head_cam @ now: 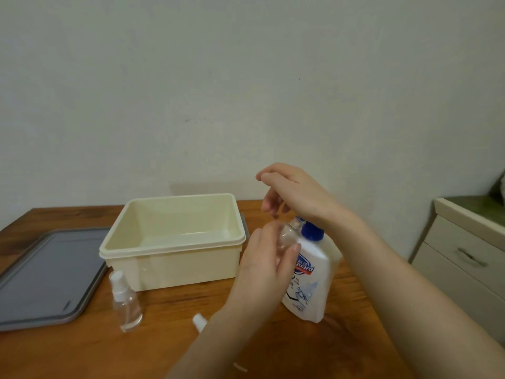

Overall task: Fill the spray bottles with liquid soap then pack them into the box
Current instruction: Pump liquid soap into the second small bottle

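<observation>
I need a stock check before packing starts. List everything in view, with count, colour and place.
box: one, cream, open and empty, middle of the table
lid: one, grey, flat on the table left of the box
capped spray bottle: one, clear with white sprayer, upright in front of the box
held spray bottle: one, clear, at the soap bottle's pump
loose sprayer top: one, white, on the table, partly hidden by the left forearm
soap bottle: one, white with blue pump, right of the box
table: one, brown wood
drawer unit: one, cream, far right
left hand: grips the held spray bottle
right hand: over the pump, fingers relaxed
</observation>
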The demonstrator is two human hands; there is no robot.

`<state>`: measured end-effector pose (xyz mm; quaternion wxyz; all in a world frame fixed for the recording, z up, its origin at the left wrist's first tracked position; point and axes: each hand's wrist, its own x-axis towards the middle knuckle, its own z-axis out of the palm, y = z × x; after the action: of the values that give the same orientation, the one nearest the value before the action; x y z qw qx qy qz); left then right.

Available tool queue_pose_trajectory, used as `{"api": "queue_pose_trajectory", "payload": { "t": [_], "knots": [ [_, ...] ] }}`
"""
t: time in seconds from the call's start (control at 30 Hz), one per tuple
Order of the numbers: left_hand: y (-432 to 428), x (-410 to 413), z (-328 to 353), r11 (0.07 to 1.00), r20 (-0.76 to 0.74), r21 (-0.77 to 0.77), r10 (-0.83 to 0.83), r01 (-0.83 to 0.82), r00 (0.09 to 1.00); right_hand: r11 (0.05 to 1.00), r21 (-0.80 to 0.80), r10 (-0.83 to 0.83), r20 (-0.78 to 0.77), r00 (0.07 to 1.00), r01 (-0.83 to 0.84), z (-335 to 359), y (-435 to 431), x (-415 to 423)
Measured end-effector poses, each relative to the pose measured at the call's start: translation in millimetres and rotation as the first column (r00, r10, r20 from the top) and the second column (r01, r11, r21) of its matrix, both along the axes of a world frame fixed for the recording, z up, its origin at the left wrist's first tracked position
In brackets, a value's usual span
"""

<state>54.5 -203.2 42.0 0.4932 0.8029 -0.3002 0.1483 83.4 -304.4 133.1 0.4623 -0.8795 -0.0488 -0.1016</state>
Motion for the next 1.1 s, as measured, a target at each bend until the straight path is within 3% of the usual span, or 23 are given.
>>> {"api": "queue_pose_trajectory", "payload": {
  "t": [0.13, 0.3, 0.53, 1.1],
  "knots": [
    [4, -3, 10, 0.998, -0.052, -0.064, -0.006, 0.003, 0.999, 0.997, 0.079, 0.028, -0.018, 0.999, -0.027, 13, 2, -2],
    [2, -3, 7, 0.996, -0.117, -0.087, -0.026, 0.016, 0.993, 1.000, 0.026, 0.007, -0.001, 1.000, -0.007, 2, 1, -2],
    [2, -4, 12, 0.998, -0.054, -0.067, -0.003, 0.000, 0.999, 0.990, 0.135, 0.053, -0.038, 0.998, -0.047, 16, -3, -1],
    [0, -1, 4, 0.999, -0.059, -0.045, 0.001, -0.003, 0.998, 0.996, 0.090, -0.018, 0.022, 1.000, 0.016, 0, -2, -3]
  ]
}}
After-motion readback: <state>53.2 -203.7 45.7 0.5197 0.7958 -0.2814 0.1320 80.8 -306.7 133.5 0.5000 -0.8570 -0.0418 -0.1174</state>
